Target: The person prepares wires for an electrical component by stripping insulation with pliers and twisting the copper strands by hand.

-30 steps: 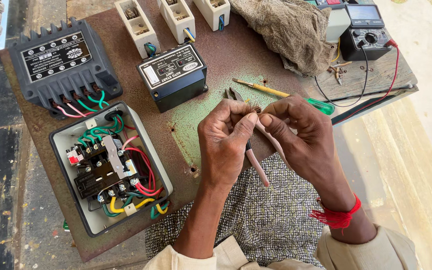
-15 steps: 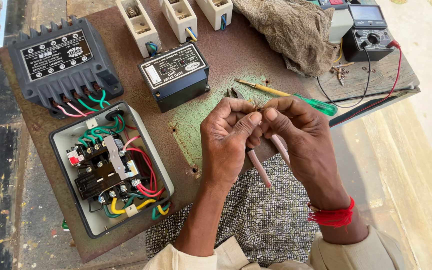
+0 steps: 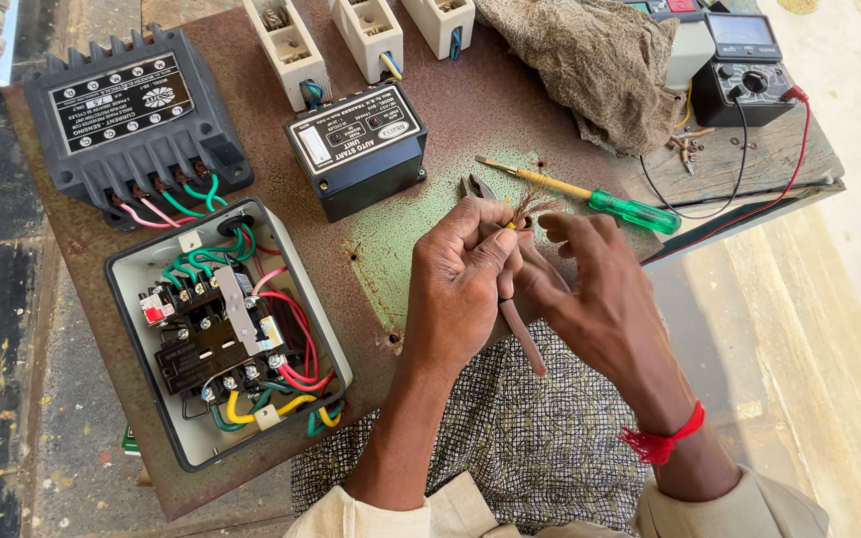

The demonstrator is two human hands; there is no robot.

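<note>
**Bare strands fanned out above the fingertips**

Compared with half a second ago, the right hand's fingers have been drawn a little off the wire tip, and the copper strands are now seen splayed where they were covered before.

From the left: a black finned rectangular unit (image 3: 132, 115) is laid flat on the rusty brown metal sheet (image 3: 470, 110), with red and green leads run down into an open grey starter box (image 3: 226, 334) packed with red, green and yellow wiring. Next to the right, a small black box with a white label (image 3: 356, 149) is set just below three cream ceramic fuse holders (image 3: 361, 35).

At centre, the left hand (image 3: 465, 284) is closed tight round a pinkish-brown insulated wire (image 3: 525, 344), thumb and forefinger pinched just under its stripped end. The wire's long axis runs from the frayed copper tip (image 3: 528, 209) at the top down and slightly right toward the lap. The right hand (image 3: 600, 299) is held just beside it, fingers curled but parted, the fingertips next to the strands; whether they are touched cannot be told. The left hand is the one clamped on the wire; the tip lies up and left of the right palm.

Further right, a green-handled screwdriver (image 3: 605, 202) lies apart, then a crumpled brown cloth (image 3: 600, 70) and a black multimeter (image 3: 744, 65) with red and black leads.
</note>
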